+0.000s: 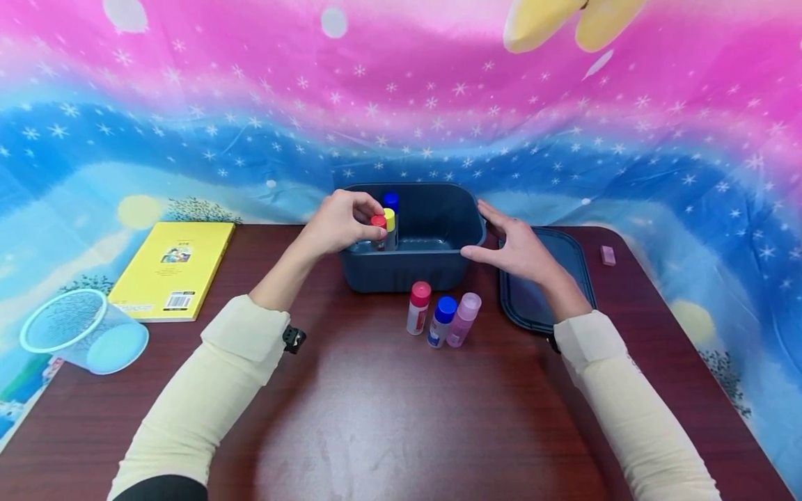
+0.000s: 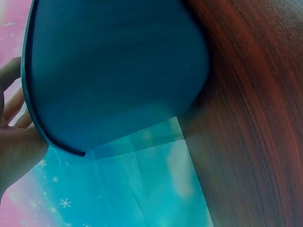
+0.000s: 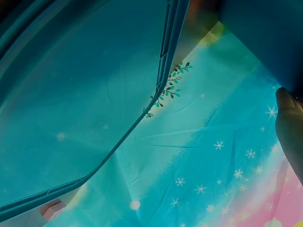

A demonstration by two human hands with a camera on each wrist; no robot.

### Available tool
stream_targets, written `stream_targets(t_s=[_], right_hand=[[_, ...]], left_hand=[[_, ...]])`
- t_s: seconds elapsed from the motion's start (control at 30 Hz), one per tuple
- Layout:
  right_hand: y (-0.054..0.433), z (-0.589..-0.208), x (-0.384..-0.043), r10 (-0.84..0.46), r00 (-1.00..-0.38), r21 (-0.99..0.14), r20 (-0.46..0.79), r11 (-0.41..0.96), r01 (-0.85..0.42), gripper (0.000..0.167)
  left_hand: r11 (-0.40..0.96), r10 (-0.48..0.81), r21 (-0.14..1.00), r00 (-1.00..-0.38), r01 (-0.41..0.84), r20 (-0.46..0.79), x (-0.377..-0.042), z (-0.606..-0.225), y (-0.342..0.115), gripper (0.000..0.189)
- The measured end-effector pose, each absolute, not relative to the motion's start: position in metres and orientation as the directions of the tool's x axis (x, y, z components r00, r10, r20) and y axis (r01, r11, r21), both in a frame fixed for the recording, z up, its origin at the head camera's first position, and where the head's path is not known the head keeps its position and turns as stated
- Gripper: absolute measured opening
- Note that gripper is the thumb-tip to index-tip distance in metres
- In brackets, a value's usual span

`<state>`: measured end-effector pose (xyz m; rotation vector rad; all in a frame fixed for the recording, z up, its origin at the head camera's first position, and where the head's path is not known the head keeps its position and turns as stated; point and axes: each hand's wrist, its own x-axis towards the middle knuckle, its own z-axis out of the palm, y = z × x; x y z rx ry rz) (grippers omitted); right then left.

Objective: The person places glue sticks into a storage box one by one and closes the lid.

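Note:
My left hand (image 1: 344, 219) pinches a red-capped glue stick (image 1: 379, 236) just inside the left end of a dark blue plastic bin (image 1: 407, 273). Right beside it in the bin stand a yellow-capped glue stick (image 1: 390, 226) and a blue-capped one behind. At the bin's right end, my right hand (image 1: 514, 243) rests with fingers spread, thumb at the front rim. Before the bin stand a red-capped glue stick (image 1: 418, 309), a blue-capped glue stick (image 1: 442, 321) and a pink glue stick (image 1: 464, 320). In the left wrist view the bin wall (image 2: 118, 71) hides the fingertips.
The bin's dark lid (image 1: 545, 278) lies on the table at right, partly under my right forearm. Beyond it is a small pink block (image 1: 607, 255). At left are a yellow book (image 1: 178, 268) and a light blue mesh cup (image 1: 81, 334) lying tipped. A patterned cloth hangs behind.

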<state>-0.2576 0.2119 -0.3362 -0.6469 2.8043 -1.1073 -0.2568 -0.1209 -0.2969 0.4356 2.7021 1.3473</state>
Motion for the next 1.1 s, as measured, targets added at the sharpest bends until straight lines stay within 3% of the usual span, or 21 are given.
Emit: stream_targets(t_s=[0.23,0.6,1.1], right_hand=[[0.212,-0.337,-0.256,-0.400,-0.912,-0.664,0.091,0.658,-0.356,0.093],[0.213,-0.339,-0.258,-0.402,-0.910,-0.659,0.099,0.659,-0.363,0.092],[0.213,-0.337,-0.258,-0.406,-0.908,-0.663,0.105,0.651,-0.368,0.093]], left_hand=[[0.639,0.325,0.739,-0.946,0.213,-0.009,-0.262,-0.297,-0.116,0.028],[0.719,0.354,0.633,-0.935,0.285,0.019,-0.262,-0.300,-0.106,0.028],[0.690,0.323,0.675,-0.946,0.262,0.038,-0.259,-0.297,-0.108,0.031]])
